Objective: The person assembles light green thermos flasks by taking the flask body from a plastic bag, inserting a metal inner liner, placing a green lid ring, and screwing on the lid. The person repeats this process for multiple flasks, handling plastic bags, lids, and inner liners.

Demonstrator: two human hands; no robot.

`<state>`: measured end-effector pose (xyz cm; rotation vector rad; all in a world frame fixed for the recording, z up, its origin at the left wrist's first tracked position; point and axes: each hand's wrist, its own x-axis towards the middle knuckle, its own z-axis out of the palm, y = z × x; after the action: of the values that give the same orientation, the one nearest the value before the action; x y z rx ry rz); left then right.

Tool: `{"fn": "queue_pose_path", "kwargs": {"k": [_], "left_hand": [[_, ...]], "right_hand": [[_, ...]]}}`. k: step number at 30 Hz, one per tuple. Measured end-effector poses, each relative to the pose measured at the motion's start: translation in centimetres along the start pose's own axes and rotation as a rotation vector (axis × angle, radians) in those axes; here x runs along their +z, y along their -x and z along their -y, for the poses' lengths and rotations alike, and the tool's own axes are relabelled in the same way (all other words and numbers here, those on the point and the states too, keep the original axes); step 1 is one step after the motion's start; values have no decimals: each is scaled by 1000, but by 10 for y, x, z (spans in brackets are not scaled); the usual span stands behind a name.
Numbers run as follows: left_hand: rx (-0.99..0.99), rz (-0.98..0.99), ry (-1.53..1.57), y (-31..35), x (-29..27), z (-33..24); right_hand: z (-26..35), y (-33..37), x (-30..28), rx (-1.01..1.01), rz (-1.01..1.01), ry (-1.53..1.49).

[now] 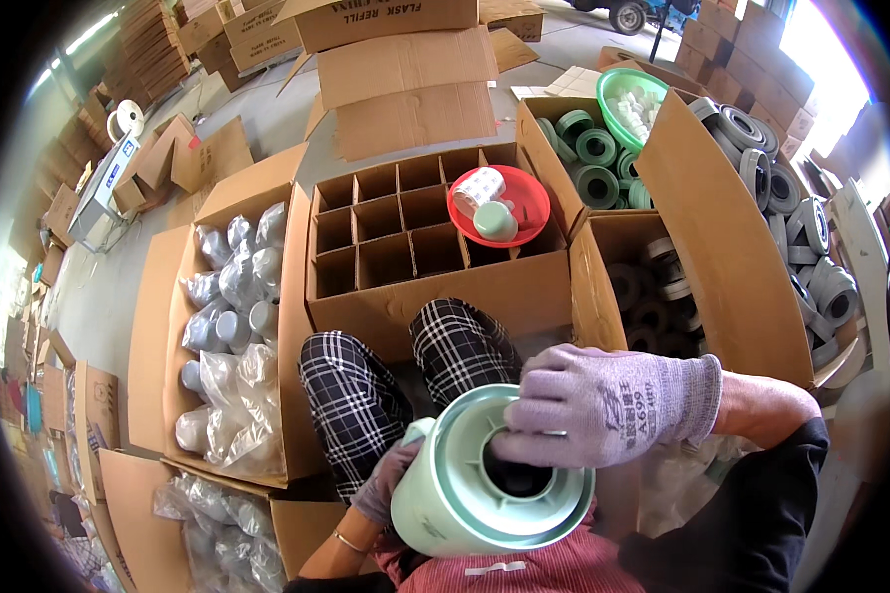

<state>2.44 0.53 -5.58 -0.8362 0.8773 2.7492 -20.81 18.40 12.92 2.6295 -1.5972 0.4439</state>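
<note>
A mint-green flask casing (pixel 427 499) with a side handle rests tilted in my lap, its round opening facing up. My left hand (pixel 381 482), in a grey-purple glove, is closed around the handle on the casing's left side. Over the opening, my right hand (pixel 588 410) in a matching glove is closed, with curled fingers pressed together. Its fingertips reach into the dark hole, so whatever they may hold is hidden. In front of my knees, a red bowl (pixel 536 188) holds a mint-green cap (pixel 494 221) and a white cylindrical part with small print (pixel 479 188).
The bowl sits on a divided carton (pixel 435 292). Plastic-wrapped flasks (pixel 237 272) fill a carton at left. At right, cartons hold green rings (pixel 595 147) and dark round parts (pixel 653 311), with a green basin (pixel 608 94) of white pieces. Grey rings (pixel 831 296) lie beyond a raised flap (pixel 722 237).
</note>
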Motion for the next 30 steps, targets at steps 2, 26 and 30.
{"fn": "queue_pose_path", "kwargs": {"k": [2, 26, 30], "left_hand": [[185, -91, -243, 0, -2, -14], [641, -29, 512, -188, 15, -164], [585, -139, 530, -212, 26, -158]], "right_hand": [[-3, 2, 1, 119, -43, -28], [-310, 35, 213, 1176, -94, 94], [-220, 16, 154, 623, -716, -61]]}}
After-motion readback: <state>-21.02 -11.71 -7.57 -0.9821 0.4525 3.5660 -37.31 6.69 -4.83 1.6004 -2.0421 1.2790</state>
